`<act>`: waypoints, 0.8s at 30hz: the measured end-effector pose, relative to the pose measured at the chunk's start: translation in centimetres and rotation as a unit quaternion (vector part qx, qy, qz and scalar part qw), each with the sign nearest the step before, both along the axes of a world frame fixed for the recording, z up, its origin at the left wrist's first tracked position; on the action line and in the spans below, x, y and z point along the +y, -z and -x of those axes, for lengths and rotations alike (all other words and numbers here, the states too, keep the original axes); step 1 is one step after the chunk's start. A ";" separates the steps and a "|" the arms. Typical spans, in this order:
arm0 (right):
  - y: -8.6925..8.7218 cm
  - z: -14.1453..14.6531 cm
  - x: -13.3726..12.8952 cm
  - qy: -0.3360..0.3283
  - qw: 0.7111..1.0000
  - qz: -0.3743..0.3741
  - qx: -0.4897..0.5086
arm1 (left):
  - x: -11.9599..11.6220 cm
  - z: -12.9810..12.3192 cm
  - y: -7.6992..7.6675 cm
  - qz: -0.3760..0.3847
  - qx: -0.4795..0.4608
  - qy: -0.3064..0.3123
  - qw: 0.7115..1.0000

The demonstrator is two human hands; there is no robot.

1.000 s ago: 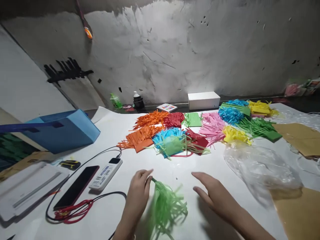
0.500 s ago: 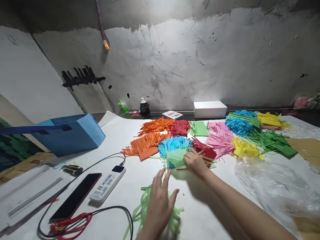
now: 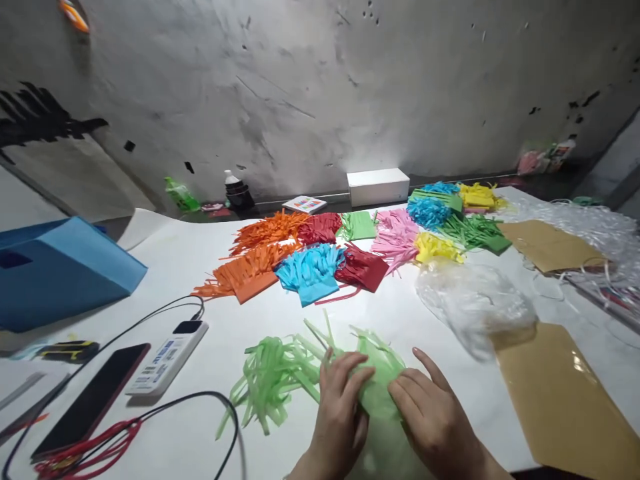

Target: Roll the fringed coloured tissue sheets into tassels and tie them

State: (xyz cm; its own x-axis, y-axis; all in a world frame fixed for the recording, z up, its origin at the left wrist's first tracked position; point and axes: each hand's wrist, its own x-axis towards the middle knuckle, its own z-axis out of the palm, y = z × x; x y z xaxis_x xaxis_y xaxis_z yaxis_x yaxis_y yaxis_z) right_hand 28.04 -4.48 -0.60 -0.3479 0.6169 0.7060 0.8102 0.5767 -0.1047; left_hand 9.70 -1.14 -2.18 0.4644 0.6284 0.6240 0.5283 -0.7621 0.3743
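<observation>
Light green fringed tissue paper (image 3: 380,380) lies between my two hands near the front of the table, its cut strips pointing away from me. My left hand (image 3: 343,403) has its fingers curled on the paper's left side. On the opposite edge, the bent fingers of my right hand (image 3: 433,413) grip the paper, with one finger raised. A loose bunch of light green strips (image 3: 273,380) lies just left of my left hand. Beyond my hands are fringed bundles: blue (image 3: 310,267), dark red (image 3: 363,267) and orange (image 3: 250,273).
To the left are a power bank (image 3: 167,357) with a black cable, a phone (image 3: 93,400) and a blue box (image 3: 70,273). On the right lie clear plastic (image 3: 475,300) and a brown envelope (image 3: 565,400). A white box (image 3: 379,187) stands by the wall.
My right hand has come back from the bundles with light green fringed paper, uncovering the blue one. My left hand has moved right to meet it. The view has turned right and down.
</observation>
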 end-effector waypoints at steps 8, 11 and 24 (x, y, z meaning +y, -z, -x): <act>0.9 -0.7 -2.2 0.037 0.998 -0.032 0.027 | 0.9 -0.7 -0.6 -0.010 0.028 -0.048 0.998; 0.3 -2.7 -2.0 0.042 0.999 -0.034 0.008 | 3.5 1.1 -1.2 -0.030 0.027 -0.092 0.995; -1.9 -1.3 -2.5 0.036 0.995 0.038 0.083 | -1.1 -2.9 -3.3 -0.045 0.032 -0.023 0.998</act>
State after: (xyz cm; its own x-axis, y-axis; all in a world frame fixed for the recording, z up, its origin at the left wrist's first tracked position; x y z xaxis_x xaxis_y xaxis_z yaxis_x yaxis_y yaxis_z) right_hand 29.36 -7.00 1.34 -0.1837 0.6904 0.6997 0.8171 0.5029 -0.2817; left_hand 12.58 -2.20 1.13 0.4770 0.5919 0.6497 0.5835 -0.7661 0.2695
